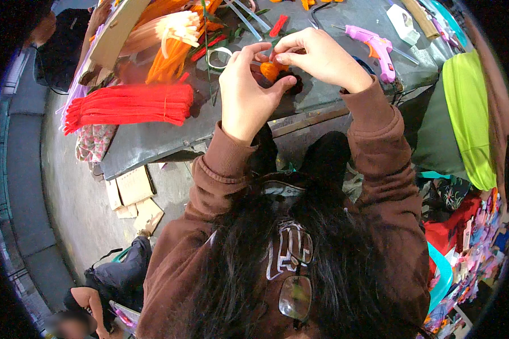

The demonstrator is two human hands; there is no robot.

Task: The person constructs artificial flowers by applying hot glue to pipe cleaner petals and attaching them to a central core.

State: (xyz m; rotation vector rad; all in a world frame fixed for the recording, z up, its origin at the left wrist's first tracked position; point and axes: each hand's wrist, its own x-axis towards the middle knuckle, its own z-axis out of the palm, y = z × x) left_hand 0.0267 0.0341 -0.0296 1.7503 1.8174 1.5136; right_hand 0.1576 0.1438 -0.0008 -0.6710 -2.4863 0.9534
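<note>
Above the table's near edge, my left hand [246, 93] curls around a small orange fuzzy piece [270, 70], which looks like bent chenille stem. My right hand [325, 59] pinches at its top, thumb and forefinger together; the exact grip is partly hidden. A dark brown fuzzy bit [297, 86] shows just beyond my left thumb; whether it joins the orange piece I cannot tell. A white tape ring [219, 58] lies left of my left hand. To the right of my right hand rests a pink glue gun [377, 50].
A red bundle of chenille stems [130, 105] lies on the grey table [152, 141] at left, with orange stems [172, 62] and peach stems [164, 31] behind it. Clear sticks [249, 21] and a red piece [278, 25] are farther back. Lime-green cloth [466, 118] hangs at right. Another person [87, 299] is at lower left.
</note>
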